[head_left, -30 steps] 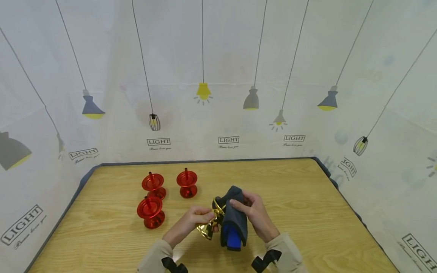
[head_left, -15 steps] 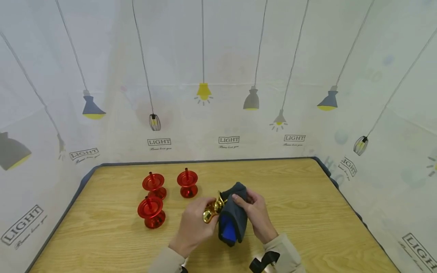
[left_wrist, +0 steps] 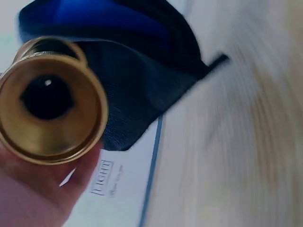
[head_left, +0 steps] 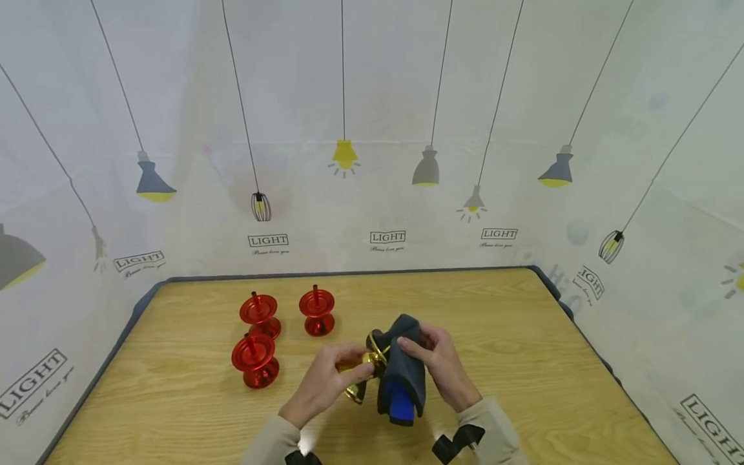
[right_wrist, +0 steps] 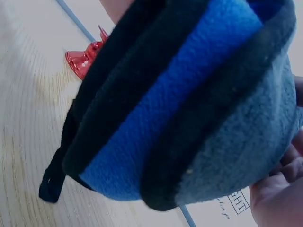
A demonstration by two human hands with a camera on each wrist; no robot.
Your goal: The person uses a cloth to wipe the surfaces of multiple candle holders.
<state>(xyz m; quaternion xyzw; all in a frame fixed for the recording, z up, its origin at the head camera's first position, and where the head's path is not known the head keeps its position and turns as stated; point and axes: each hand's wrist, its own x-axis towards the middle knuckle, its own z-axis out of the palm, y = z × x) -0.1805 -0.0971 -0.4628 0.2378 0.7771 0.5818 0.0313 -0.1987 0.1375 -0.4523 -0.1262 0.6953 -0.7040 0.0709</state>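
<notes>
In the head view my left hand [head_left: 322, 384] pinches a gold candle holder [head_left: 370, 358] by its stem, the flared base pointing down and left. Its hollow base [left_wrist: 52, 142] faces the left wrist camera. My right hand [head_left: 446, 365] grips a folded dark grey cleaning cloth [head_left: 401, 361] with a blue inner side, thumb on top. The cloth is wrapped against the dish end of the holder and partly hides it. From the right wrist, the cloth's blue lining [right_wrist: 137, 118] and black edging fill most of the picture, covering the holder.
Three red candle holders stand at the left of the wooden table [head_left: 523, 361]: one at the back [head_left: 316, 310], one farther left [head_left: 258, 313] and one in front [head_left: 254, 361]. A white curtain [head_left: 314, 97] printed with lamps surrounds the table's back and sides.
My left hand rolled over the gold candle holder, then turned back, so its base points down-left again. The right hand keeps its grip on the cloth, which shifted slightly. The red holders stayed put.
</notes>
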